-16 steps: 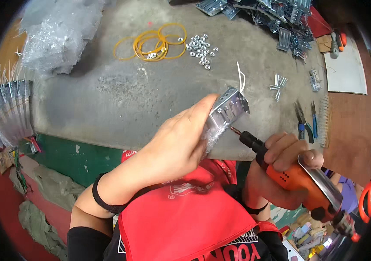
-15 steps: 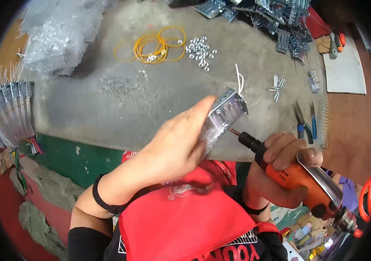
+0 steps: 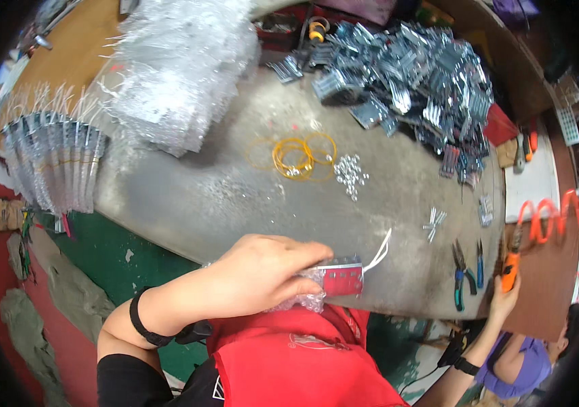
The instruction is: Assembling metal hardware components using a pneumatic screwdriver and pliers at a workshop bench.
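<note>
1. The middle of the grey table (image 3: 235,197) is bare, an open stretch wide enough for a hand, between the near edge and the yellow rubber bands (image 3: 296,154)
2. Just right of the bands, a scatter of small nuts (image 3: 350,173) narrows the way toward the far side
3. The far right corner is blocked by a high heap of metal brackets (image 3: 411,74)
4. The far left is filled by a pile of clear plastic bags (image 3: 177,74), with a fanned row of packed pieces (image 3: 55,163) beside it at the left edge
5. Near the right edge, a few screws (image 3: 433,224) and pliers (image 3: 462,271) lie in the way
6. At the near edge, the left hand (image 3: 262,271) covers a bagged metal piece (image 3: 340,277)
</note>
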Motion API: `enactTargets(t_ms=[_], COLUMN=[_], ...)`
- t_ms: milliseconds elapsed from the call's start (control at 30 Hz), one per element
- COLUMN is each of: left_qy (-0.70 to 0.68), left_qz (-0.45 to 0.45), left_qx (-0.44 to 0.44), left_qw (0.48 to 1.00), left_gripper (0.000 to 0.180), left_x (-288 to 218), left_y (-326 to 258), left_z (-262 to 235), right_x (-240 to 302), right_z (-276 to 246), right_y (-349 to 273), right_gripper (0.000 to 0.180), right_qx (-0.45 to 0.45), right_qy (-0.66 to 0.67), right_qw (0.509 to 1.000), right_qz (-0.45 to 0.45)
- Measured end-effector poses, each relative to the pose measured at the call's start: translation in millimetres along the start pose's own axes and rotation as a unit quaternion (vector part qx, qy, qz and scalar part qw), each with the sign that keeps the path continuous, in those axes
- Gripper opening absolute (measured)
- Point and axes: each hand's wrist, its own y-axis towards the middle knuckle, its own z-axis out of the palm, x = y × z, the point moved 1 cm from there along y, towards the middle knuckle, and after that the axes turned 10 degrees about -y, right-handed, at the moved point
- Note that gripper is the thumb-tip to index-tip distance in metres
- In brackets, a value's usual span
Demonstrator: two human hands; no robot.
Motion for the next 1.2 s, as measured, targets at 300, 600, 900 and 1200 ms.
enactTargets(t_ms=[300,600,900,1200], left_qy=[0.16,0.405,-0.109,-0.639], left_qz=[0.086,0.108,0.019,-0.03], left_qx=[0.12,-0.192,-0.588,-0.307], left_qw=[0.976,0.888,0.801,0.704], left_gripper=[0.025,0.07,0.049,0.062], left_x=[-17,-38,21,41], left_y=[6,1,-93,-71], left_z=[-9,-55,-46,-28], right_x=[258,421,481,521], right_z=[-111,-58,-65,-74], right_y=[-4,-88,-83,-82], right_gripper=[0.054,0.027,0.037,0.034], right_qx=[0.136,0.721,0.729,0.708], right_qy=[0.271,0.53,0.6,0.573], right_qw=[0.944,0.447,0.324,0.386], right_qz=[-0.128,-0.013,-0.059,-0.144])
